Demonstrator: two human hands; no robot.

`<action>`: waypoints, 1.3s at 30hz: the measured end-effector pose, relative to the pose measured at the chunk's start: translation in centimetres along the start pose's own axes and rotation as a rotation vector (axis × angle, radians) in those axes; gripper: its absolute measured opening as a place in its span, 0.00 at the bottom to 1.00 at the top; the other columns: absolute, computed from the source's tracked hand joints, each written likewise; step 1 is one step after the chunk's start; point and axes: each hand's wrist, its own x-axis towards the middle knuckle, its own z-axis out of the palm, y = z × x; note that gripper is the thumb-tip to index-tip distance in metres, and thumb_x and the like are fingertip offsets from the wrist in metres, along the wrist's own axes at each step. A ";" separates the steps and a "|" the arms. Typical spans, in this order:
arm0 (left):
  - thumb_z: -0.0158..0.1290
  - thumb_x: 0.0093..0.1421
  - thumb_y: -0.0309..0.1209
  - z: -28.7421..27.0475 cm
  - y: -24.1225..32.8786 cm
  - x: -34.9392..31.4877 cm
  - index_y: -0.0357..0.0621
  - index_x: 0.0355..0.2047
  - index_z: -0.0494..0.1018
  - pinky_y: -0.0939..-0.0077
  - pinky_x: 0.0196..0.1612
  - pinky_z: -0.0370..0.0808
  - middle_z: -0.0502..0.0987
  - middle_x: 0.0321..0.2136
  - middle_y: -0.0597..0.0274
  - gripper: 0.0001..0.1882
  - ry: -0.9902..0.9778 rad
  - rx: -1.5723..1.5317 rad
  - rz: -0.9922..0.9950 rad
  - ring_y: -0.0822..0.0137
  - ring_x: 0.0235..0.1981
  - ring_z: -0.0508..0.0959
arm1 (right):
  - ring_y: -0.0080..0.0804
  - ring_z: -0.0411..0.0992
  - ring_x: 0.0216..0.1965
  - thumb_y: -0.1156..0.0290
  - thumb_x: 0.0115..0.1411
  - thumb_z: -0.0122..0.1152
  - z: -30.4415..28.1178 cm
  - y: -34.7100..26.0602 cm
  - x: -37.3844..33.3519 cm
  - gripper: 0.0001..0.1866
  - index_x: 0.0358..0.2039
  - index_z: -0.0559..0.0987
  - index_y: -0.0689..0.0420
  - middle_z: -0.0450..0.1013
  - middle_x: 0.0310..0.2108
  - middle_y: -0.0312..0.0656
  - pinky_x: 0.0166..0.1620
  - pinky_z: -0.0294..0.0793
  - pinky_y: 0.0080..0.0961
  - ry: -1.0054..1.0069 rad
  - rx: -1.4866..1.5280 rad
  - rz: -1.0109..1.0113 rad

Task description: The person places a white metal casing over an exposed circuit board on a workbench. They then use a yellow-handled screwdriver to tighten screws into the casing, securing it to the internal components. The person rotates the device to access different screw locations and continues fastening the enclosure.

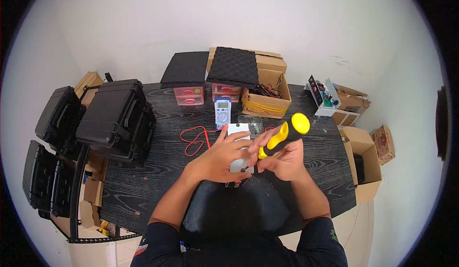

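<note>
1. Spreading beneath the fingers of both hands is a black table.
2. Under the left hand's spread fingers lies a white plate, seemingly already in position.
3. Between the right hand's curled fingers and thumb, a yellow-and-black screwdriver is gripped, pointing toward the plate.
4. Beside the left thumb, the near screw seems unfinished; beyond the left fingertips, the far screw sits in place, its tightness unclear.

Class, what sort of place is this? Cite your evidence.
Probably an electronics repair workspace: a multimeter and a cardboard box of wires sit on the table, and the right hand grips a screwdriver.
</note>
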 end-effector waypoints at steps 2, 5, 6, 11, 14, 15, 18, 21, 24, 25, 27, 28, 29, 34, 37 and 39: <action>0.69 0.58 0.47 0.0 0.1 0.0 0.52 0.60 0.75 0.14 0.71 0.39 0.71 0.65 0.57 0.31 0.002 -0.030 -0.023 0.45 0.74 0.62 | 0.42 0.83 0.37 0.85 0.57 0.73 -0.1 0.1 0.0 0.23 0.51 0.74 0.61 0.80 0.46 0.56 0.34 0.84 0.32 -0.016 0.030 0.039; 0.69 0.58 0.46 -0.2 0.3 0.0 0.52 0.60 0.76 0.15 0.72 0.38 0.71 0.66 0.57 0.32 0.010 -0.067 -0.043 0.45 0.75 0.61 | 0.32 0.81 0.42 0.74 0.71 0.63 0.4 -1.1 0.2 0.17 0.57 0.75 0.66 0.79 0.50 0.51 0.42 0.87 0.30 -0.062 0.076 0.128; 0.69 0.57 0.46 -0.3 0.3 0.0 0.52 0.60 0.76 0.15 0.72 0.38 0.71 0.66 0.57 0.32 0.009 -0.056 -0.039 0.45 0.75 0.61 | 0.32 0.82 0.44 0.70 0.75 0.59 0.1 -1.4 0.4 0.18 0.59 0.74 0.66 0.79 0.50 0.51 0.42 0.87 0.29 -0.106 0.037 0.139; 0.70 0.56 0.47 -0.6 0.5 -0.1 0.53 0.59 0.77 0.15 0.73 0.36 0.71 0.67 0.57 0.32 -0.006 -0.030 -0.012 0.47 0.75 0.60 | 0.38 0.84 0.38 0.75 0.63 0.73 0.8 -0.6 0.8 0.25 0.57 0.72 0.61 0.80 0.49 0.56 0.34 0.84 0.28 0.109 -0.010 0.139; 0.70 0.55 0.47 -0.7 0.5 0.1 0.54 0.59 0.77 0.16 0.73 0.36 0.71 0.67 0.57 0.33 -0.038 -0.018 -0.028 0.48 0.76 0.60 | 0.37 0.83 0.36 0.82 0.57 0.76 0.2 0.0 1.0 0.32 0.59 0.68 0.59 0.81 0.47 0.57 0.32 0.82 0.27 0.060 -0.036 0.039; 0.70 0.55 0.47 -0.7 0.5 0.2 0.54 0.59 0.77 0.16 0.73 0.36 0.71 0.67 0.57 0.32 -0.044 -0.017 -0.037 0.48 0.76 0.60 | 0.36 0.83 0.36 0.78 0.59 0.76 0.1 0.0 1.1 0.32 0.59 0.67 0.57 0.81 0.47 0.57 0.32 0.81 0.26 0.048 -0.045 0.054; 0.70 0.55 0.47 -0.8 0.4 0.0 0.53 0.58 0.78 0.16 0.73 0.36 0.71 0.67 0.57 0.31 -0.032 -0.035 -0.029 0.48 0.76 0.59 | 0.36 0.83 0.36 0.70 0.62 0.75 0.3 -0.3 0.9 0.30 0.59 0.67 0.56 0.81 0.47 0.58 0.31 0.80 0.24 0.125 0.102 0.189; 0.69 0.56 0.47 -0.7 0.5 -0.2 0.53 0.57 0.79 0.17 0.73 0.36 0.71 0.67 0.57 0.30 -0.012 -0.036 -0.039 0.47 0.76 0.60 | 0.31 0.81 0.43 0.75 0.67 0.69 -0.1 -0.9 1.0 0.24 0.60 0.69 0.60 0.80 0.48 0.49 0.41 0.83 0.25 -0.002 0.040 0.233; 0.69 0.56 0.46 -0.7 0.7 0.2 0.52 0.55 0.80 0.17 0.73 0.35 0.72 0.66 0.57 0.28 -0.026 -0.039 -0.061 0.47 0.75 0.60 | 0.35 0.82 0.40 0.80 0.60 0.74 0.2 0.3 1.0 0.29 0.57 0.68 0.57 0.80 0.46 0.52 0.40 0.84 0.29 -0.022 -0.003 0.072; 0.69 0.56 0.46 -0.6 0.7 0.3 0.51 0.54 0.80 0.17 0.73 0.35 0.72 0.66 0.56 0.28 -0.030 -0.046 -0.061 0.46 0.75 0.60 | 0.39 0.83 0.38 0.80 0.57 0.77 0.2 0.8 0.9 0.32 0.55 0.66 0.54 0.80 0.45 0.55 0.38 0.84 0.30 -0.012 -0.017 -0.005; 0.68 0.56 0.47 -0.6 0.6 0.3 0.52 0.54 0.80 0.17 0.73 0.34 0.72 0.65 0.56 0.27 -0.028 -0.060 -0.059 0.46 0.75 0.60 | 0.39 0.83 0.37 0.83 0.53 0.80 0.0 1.0 0.9 0.35 0.54 0.66 0.52 0.80 0.44 0.55 0.38 0.84 0.30 -0.003 0.031 0.028; 0.68 0.56 0.47 -0.6 0.6 0.3 0.52 0.53 0.80 0.18 0.73 0.34 0.72 0.65 0.56 0.27 -0.023 -0.070 -0.054 0.46 0.75 0.60 | 0.38 0.82 0.36 0.82 0.53 0.80 0.0 1.0 0.9 0.34 0.54 0.67 0.54 0.80 0.44 0.55 0.36 0.83 0.29 0.004 0.065 0.042; 0.68 0.56 0.47 -0.5 0.4 0.0 0.52 0.54 0.80 0.18 0.74 0.34 0.72 0.65 0.56 0.27 -0.014 -0.057 -0.052 0.46 0.75 0.60 | 0.37 0.81 0.36 0.81 0.53 0.80 0.0 1.0 1.0 0.32 0.53 0.69 0.55 0.80 0.44 0.55 0.35 0.82 0.28 0.007 0.101 0.057; 0.71 0.51 0.46 -0.4 -0.2 -0.2 0.55 0.57 0.79 0.19 0.73 0.32 0.56 0.75 0.44 0.32 -0.083 0.013 -0.012 0.37 0.77 0.55 | 0.36 0.82 0.37 0.77 0.57 0.79 -0.3 0.3 1.1 0.23 0.50 0.77 0.63 0.80 0.47 0.56 0.29 0.79 0.25 0.047 0.072 0.194; 0.68 0.57 0.47 -0.5 0.5 0.0 0.54 0.54 0.80 0.17 0.73 0.34 0.71 0.67 0.57 0.26 -0.019 -0.043 -0.048 0.47 0.76 0.59 | 0.36 0.82 0.38 0.77 0.56 0.79 -0.1 0.5 1.4 0.24 0.50 0.77 0.63 0.81 0.47 0.56 0.29 0.79 0.24 0.034 0.066 0.112; 0.68 0.57 0.46 -0.5 0.5 0.0 0.53 0.52 0.80 0.16 0.73 0.34 0.70 0.67 0.57 0.25 -0.018 -0.039 -0.040 0.47 0.76 0.59 | 0.37 0.82 0.38 0.77 0.56 0.79 -0.4 0.8 1.7 0.25 0.51 0.76 0.63 0.81 0.47 0.55 0.29 0.79 0.24 -0.004 0.059 0.068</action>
